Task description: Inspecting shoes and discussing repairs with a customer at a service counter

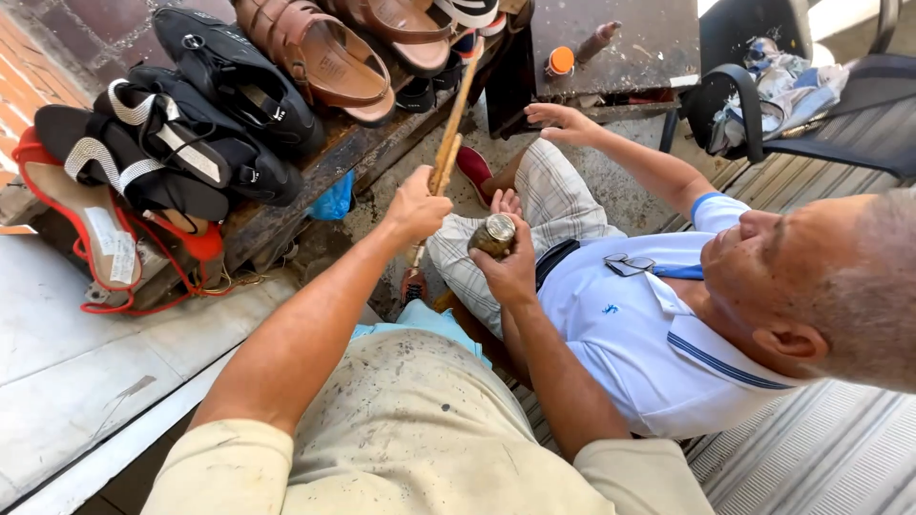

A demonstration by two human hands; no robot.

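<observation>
Head camera looks down on a person in a stained beige shirt who sits low beside a wooden bench (pixel 286 215). Left hand (pixel 417 203) is closed in a fist around a long wooden stick (pixel 456 122), which rises slanted toward the far edge of the bench; its lower end goes down between the knees. Right hand (pixel 508 265) is wrapped around a small glass jar (pixel 493 235) with a dirty metal lid, holding it upright just beside the stick, near the left fist but not touching it.

On the bench lie many shoes: black shoes (pixel 205 105) in the middle, red sandals (pixel 91 224) at the near left end, brown sandals (pixel 329 52) toward the far end. A blue bag (pixel 334 200) hangs under the front edge of the bench.

Another person in a white polo shirt (pixel 649 334) sits close on the right, one hand (pixel 558 122) resting on the edge of a dark low table (pixel 630 43), where an orange-capped bottle (pixel 560 62) stands. Folded glasses (pixel 628 264) hang on the shirt.
</observation>
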